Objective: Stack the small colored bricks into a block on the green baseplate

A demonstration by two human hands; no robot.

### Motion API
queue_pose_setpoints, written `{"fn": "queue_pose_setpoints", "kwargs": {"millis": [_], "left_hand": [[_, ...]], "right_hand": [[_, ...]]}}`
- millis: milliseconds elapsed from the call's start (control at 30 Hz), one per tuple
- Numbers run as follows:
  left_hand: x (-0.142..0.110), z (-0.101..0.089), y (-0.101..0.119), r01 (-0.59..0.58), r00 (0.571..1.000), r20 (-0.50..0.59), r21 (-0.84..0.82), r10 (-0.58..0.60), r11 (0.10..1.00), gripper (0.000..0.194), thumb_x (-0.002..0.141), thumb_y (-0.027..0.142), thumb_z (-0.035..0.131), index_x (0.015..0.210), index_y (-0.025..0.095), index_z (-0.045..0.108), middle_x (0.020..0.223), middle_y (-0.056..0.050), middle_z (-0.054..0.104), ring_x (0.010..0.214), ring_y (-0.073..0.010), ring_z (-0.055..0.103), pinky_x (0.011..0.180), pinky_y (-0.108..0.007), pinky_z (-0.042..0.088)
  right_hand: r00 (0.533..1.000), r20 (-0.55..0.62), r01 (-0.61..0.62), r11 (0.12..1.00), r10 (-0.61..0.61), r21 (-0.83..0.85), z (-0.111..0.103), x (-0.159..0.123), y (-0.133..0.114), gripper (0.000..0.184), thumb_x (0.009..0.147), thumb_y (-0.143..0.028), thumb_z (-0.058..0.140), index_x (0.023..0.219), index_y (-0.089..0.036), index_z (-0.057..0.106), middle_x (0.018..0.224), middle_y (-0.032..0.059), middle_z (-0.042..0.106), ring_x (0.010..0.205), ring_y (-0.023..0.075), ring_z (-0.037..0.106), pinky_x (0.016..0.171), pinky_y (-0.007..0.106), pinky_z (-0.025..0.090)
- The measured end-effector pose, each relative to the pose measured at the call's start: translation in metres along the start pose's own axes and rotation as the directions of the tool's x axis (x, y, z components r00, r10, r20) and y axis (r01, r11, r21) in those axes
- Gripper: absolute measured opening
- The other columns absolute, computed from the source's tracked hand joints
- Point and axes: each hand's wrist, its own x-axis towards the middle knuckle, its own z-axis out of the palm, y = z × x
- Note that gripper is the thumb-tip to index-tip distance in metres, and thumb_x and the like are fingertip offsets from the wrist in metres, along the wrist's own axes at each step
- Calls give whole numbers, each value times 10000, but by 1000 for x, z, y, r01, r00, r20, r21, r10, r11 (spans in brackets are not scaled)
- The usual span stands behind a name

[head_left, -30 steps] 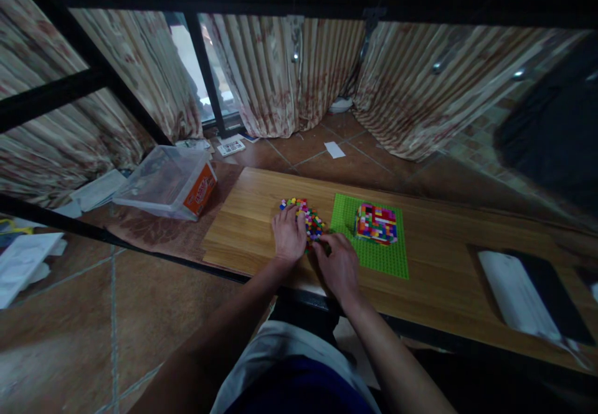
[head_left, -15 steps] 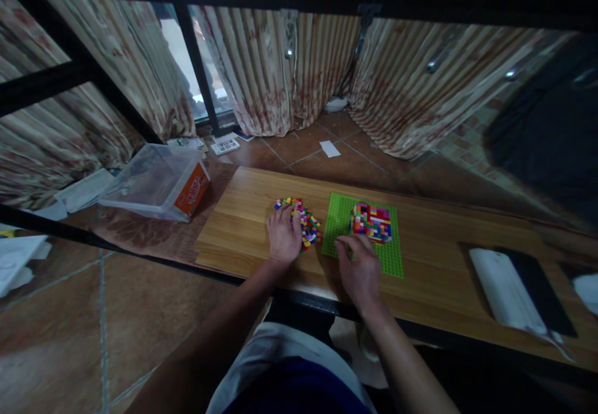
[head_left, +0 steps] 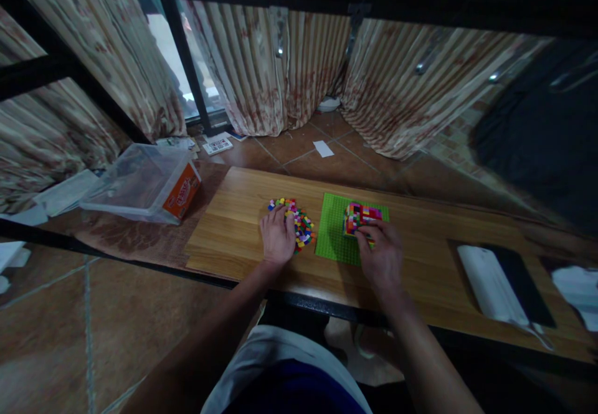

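Note:
A small block-shaped build of colourful toy bricks [head_left: 356, 212] stands on a green studded baseplate [head_left: 332, 227]. My right hand [head_left: 384, 255] is at the near right side of this build, thumb and fingers drawn together against it. Whatever those fingertips hold, if anything, is hidden. Left of the baseplate lies a heap of loose multicoloured bricks [head_left: 304, 230]. Over the heap's left edge rests my left hand [head_left: 278, 236], palm down with fingers laid out; it covers some of the bricks.
Both hands work over a long wooden table [head_left: 233, 227]. On its right part lie a white pouch-like item [head_left: 490, 283] with a strap and a dark flat object [head_left: 523, 283]. A clear plastic bin [head_left: 140, 183] with an orange label stands to the left. Curtains [head_left: 252, 71] hang behind.
My right hand has moved right, from the baseplate's near left area to the brick build, and now covers part of it. My left hand stays on the loose bricks. The view has shifted slightly.

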Motion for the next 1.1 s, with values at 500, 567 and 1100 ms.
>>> {"fn": "queue_pose_setpoints", "kwargs": {"millis": [500,567,1100], "left_hand": [[0,1,0,-5,1000,-2,12,5,1000,347,1009,350,354,1165,188,618,1228,-110,657,1161,-268,581,1017,-479,438],[0,1,0,-7,1000,-3,8,7,1000,342,1008,348,359,1166,190,618,1233,-110,656,1162,-268,581,1022,-480,435],[1,1,-1,-6,1000,-3,-1,6,1000,336,1008,339,366,1164,172,612,1241,-123,651,1181,-271,573,1024,-484,429]], "right_hand": [[999,-42,10,999,-12,-38,1,-2,4,230,911,-323,526,862,-201,715,1056,112,632,1038,252,569,920,449,465],[998,-24,52,994,-55,-97,0,-3,3,233,922,-301,516,881,-203,724,1063,113,632,1033,250,568,910,442,465],[983,112,177,926,-148,-332,-10,-6,-5,245,934,-202,477,962,-204,721,1137,115,642,998,254,550,873,404,428]]}}
